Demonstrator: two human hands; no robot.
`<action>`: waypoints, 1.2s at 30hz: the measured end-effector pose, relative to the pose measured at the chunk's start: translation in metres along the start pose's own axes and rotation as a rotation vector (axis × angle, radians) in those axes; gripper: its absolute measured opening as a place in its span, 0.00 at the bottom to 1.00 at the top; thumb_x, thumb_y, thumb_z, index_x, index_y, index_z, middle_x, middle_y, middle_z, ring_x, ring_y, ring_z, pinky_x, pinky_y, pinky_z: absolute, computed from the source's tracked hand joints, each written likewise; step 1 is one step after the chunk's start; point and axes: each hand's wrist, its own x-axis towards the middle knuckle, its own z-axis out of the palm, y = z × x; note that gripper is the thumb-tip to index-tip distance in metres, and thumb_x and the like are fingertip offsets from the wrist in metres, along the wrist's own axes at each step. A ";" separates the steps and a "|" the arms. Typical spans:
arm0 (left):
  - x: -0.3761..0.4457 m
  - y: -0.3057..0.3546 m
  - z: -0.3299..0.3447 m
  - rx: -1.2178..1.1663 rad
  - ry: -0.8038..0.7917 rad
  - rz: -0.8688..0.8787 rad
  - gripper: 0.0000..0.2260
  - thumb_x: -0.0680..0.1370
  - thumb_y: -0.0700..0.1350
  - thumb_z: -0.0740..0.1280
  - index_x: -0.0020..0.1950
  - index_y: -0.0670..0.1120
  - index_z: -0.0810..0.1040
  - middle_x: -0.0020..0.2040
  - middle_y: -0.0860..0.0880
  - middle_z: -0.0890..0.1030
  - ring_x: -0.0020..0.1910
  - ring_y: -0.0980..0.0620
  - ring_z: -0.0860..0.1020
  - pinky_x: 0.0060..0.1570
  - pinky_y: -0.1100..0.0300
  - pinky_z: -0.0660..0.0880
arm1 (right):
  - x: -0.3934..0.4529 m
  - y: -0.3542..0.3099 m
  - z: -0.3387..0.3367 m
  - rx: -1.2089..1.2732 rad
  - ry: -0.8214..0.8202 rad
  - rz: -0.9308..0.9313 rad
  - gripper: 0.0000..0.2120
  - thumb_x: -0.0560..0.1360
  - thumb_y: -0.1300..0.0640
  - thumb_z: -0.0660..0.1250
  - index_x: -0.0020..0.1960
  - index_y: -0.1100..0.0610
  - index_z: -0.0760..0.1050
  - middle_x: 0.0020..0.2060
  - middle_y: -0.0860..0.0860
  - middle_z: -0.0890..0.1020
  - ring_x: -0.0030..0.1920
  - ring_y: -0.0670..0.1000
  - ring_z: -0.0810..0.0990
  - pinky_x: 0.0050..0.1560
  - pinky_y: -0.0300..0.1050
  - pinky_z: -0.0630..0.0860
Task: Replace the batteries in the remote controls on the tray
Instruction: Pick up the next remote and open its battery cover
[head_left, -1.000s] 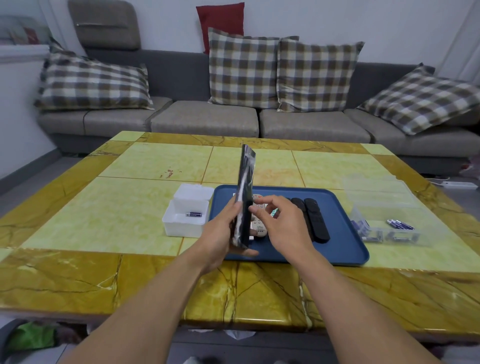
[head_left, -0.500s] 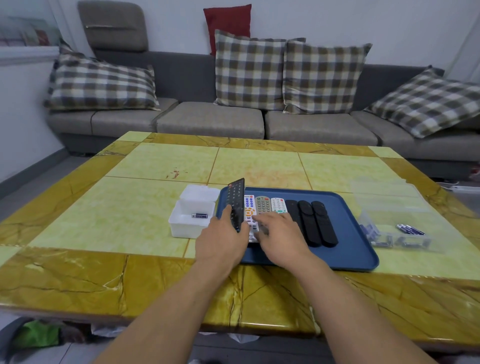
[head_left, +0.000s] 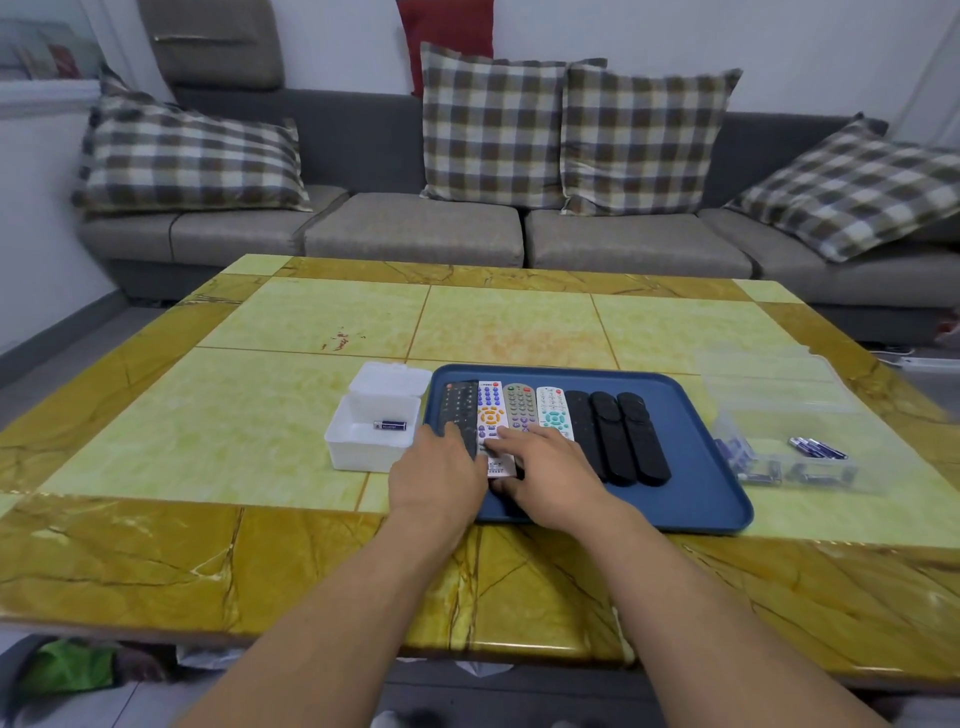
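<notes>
A blue tray (head_left: 696, 467) on the tiled table holds several remotes in a row. At its left end lies a black button remote (head_left: 458, 408), flat and face up, with my left hand (head_left: 435, 475) resting on its near end. Beside it lies a white remote with an orange pad (head_left: 490, 415); my right hand (head_left: 545, 470) covers its near end, thumb under its tip. A grey remote (head_left: 519, 408), a white remote with teal buttons (head_left: 551, 408) and three plain black remotes (head_left: 618, 436) follow to the right.
A white open box (head_left: 371, 441) left of the tray holds one battery (head_left: 389, 425). A clear box (head_left: 795, 457) right of the tray holds several batteries (head_left: 818, 448). A grey sofa with checked cushions stands behind the table (head_left: 156, 561).
My left hand has lowered the black button remote from upright to flat at the tray's left end. My right hand has moved down onto the white remote beside it.
</notes>
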 end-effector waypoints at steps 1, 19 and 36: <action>0.000 0.001 -0.001 0.037 0.009 0.017 0.21 0.82 0.59 0.57 0.72 0.50 0.69 0.65 0.44 0.72 0.60 0.42 0.78 0.52 0.52 0.72 | 0.001 0.000 0.000 0.006 0.012 -0.004 0.28 0.76 0.46 0.69 0.75 0.42 0.67 0.76 0.40 0.65 0.77 0.51 0.57 0.75 0.51 0.54; -0.003 0.012 -0.003 0.295 -0.036 0.136 0.21 0.82 0.46 0.60 0.75 0.44 0.64 0.72 0.43 0.71 0.67 0.44 0.74 0.59 0.54 0.72 | -0.001 -0.004 -0.002 0.032 0.093 -0.018 0.26 0.74 0.47 0.73 0.70 0.44 0.73 0.70 0.42 0.74 0.71 0.52 0.64 0.70 0.48 0.60; -0.005 0.000 0.003 0.258 -0.046 0.204 0.26 0.80 0.50 0.59 0.77 0.47 0.62 0.73 0.45 0.69 0.70 0.43 0.66 0.67 0.52 0.65 | 0.006 -0.017 -0.005 -0.063 0.093 0.012 0.23 0.74 0.45 0.70 0.68 0.44 0.73 0.68 0.44 0.74 0.68 0.51 0.67 0.69 0.49 0.64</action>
